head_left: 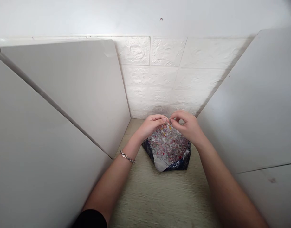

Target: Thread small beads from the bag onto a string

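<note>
Many small beads (pixel 170 144), mostly clear and pink with some yellow and red, fill a low dark blue holder (pixel 187 164) with a pale lining (pixel 159 163). My left hand (pixel 151 126) is closed in a pinch over the far left part of the beads. Opposite it, my right hand (pixel 187 125) pinches thumb and forefinger together above the far right part. The fingertips of both hands almost meet. Whatever they hold is too small to make out.
The holder stands on a wood-grain tabletop (pixel 150 199). Pale panels rise on the left (pixel 88 88) and right (pixel 259 104). Behind is a white brick-patterned wall (pixel 155 76). A chain bracelet (pixel 127 156) circles my left wrist.
</note>
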Demonstrator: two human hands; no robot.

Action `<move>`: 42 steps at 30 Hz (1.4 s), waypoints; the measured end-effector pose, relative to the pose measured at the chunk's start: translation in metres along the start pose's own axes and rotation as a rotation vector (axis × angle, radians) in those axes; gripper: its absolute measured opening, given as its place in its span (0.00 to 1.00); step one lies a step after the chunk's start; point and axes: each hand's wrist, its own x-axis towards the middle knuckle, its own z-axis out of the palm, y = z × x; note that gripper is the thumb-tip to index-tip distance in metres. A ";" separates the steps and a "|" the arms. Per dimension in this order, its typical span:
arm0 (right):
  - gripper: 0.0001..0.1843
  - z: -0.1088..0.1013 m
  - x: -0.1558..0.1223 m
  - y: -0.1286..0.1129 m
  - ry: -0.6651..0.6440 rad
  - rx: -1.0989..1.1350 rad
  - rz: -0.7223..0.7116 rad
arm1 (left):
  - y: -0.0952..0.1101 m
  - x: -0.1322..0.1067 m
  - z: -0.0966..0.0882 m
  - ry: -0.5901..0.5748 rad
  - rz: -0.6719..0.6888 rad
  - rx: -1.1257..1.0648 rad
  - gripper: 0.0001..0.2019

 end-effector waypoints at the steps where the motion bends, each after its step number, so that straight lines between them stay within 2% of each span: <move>1: 0.04 0.000 0.000 0.000 -0.004 -0.005 -0.006 | 0.000 0.000 0.000 -0.004 0.003 0.010 0.11; 8: 0.04 -0.003 0.000 -0.002 -0.028 -0.052 -0.046 | -0.002 0.001 -0.005 -0.011 0.013 0.137 0.11; 17: 0.04 -0.005 0.000 -0.006 -0.033 -0.134 -0.099 | 0.000 0.000 -0.005 0.003 0.001 0.179 0.10; 25: 0.04 -0.006 0.000 -0.009 -0.028 -0.123 -0.105 | 0.001 -0.001 -0.005 0.018 -0.021 0.127 0.11; 34: 0.04 -0.005 0.000 -0.008 -0.009 -0.107 -0.109 | 0.001 -0.002 -0.002 -0.042 -0.001 -0.025 0.11; 42: 0.04 -0.006 0.000 -0.011 -0.010 -0.097 -0.077 | 0.002 -0.002 -0.002 -0.078 -0.005 -0.013 0.12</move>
